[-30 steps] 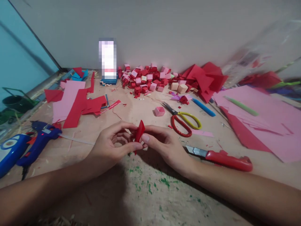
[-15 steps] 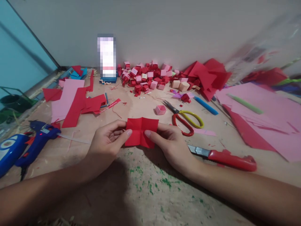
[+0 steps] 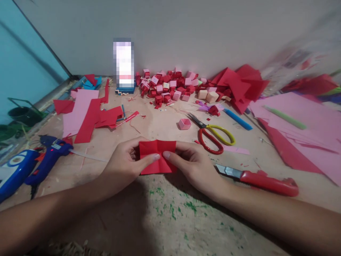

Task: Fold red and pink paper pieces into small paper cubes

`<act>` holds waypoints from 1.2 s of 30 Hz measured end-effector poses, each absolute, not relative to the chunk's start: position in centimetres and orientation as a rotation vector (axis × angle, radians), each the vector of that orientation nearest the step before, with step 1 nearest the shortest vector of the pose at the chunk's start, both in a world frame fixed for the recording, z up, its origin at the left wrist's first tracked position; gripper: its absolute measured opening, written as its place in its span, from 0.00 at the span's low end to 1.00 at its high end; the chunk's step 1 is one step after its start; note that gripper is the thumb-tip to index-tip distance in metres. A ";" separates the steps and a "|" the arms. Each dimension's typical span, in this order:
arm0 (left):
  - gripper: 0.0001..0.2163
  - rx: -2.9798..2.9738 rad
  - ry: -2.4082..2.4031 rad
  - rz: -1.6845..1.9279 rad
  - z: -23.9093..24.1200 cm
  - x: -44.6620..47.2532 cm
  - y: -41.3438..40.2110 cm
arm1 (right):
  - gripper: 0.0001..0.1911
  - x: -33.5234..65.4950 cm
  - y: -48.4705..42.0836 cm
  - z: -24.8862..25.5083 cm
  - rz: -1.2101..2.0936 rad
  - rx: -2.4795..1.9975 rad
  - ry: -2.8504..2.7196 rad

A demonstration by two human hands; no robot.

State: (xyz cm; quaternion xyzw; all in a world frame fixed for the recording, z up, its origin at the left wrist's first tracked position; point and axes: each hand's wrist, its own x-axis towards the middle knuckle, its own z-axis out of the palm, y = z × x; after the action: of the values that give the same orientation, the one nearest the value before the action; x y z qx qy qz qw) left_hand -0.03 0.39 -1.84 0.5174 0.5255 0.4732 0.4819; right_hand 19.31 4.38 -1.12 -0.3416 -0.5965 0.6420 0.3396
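A small creased sheet of red paper (image 3: 157,146) is held up between both hands, just above the table. My left hand (image 3: 129,160) grips its left side, the thumb lying on the front near the middle. On the right side my right hand (image 3: 193,161) pinches it the same way, thumb tip close to the other thumb. The fingers behind the paper are partly hidden. Past the paper stands a small pink folded paper box (image 3: 184,124). Beside my right hand lie scissors (image 3: 213,133) with red and yellow handles and a red-handled utility knife (image 3: 257,179).
A heap of small folded paper boxes (image 3: 170,87) sits against the wall, near a lit phone (image 3: 124,65). Pink paper sheets (image 3: 290,131) spread at the right. Left are cut paper strips (image 3: 87,121), a blue glue gun (image 3: 50,158) and a blue-white object (image 3: 18,170).
Both hands have lowered the red paper slightly toward me. My left thumb has slid inward to the paper's middle. The view has shifted a little.
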 end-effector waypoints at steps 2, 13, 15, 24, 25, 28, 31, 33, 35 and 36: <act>0.07 1.289 1.306 1.172 -2.0 -0.1 0.4 | 0.09 19.2 4.4 -1.2 1.677 -0.879 -1.572; 0.07 1.239 1.252 1.343 -1.8 -0.2 0.7 | 0.11 19.3 4.2 -1.1 1.777 -0.851 -1.354; 0.09 1.193 1.260 1.367 -2.0 -0.3 0.8 | 0.12 19.5 4.3 -1.2 1.786 -0.806 -1.355; 0.18 1.078 1.247 1.401 -2.0 -0.5 0.8 | 0.14 19.7 4.4 -0.8 1.817 -0.744 -1.419; 0.18 1.077 1.250 1.398 -2.0 -0.5 0.8 | 0.14 19.7 4.4 -0.7 1.820 -0.743 -1.417; 0.17 1.100 1.249 1.411 -1.9 -0.5 0.8 | 0.15 19.6 4.3 -0.6 1.832 -0.728 -1.407; 0.14 1.106 1.233 1.417 -1.8 -0.5 0.9 | 0.15 19.6 4.3 -0.7 1.844 -0.740 -1.410; 0.15 1.112 1.244 1.420 -1.7 -0.5 1.0 | 0.16 19.5 4.4 -0.6 1.856 -0.763 -1.409; 0.17 1.111 1.262 1.405 -1.5 -0.4 1.1 | 0.17 19.5 4.4 -0.6 1.872 -0.797 -1.390; 0.17 1.104 1.262 1.396 -1.5 -0.3 1.1 | 0.18 19.5 4.4 -0.7 1.879 -0.813 -1.380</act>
State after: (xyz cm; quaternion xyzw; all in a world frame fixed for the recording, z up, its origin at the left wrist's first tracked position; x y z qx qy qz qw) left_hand -0.34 1.12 -1.46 0.4488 0.5129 0.5676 0.4618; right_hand 19.49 4.45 -0.67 -0.3109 -0.5277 0.7183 0.3300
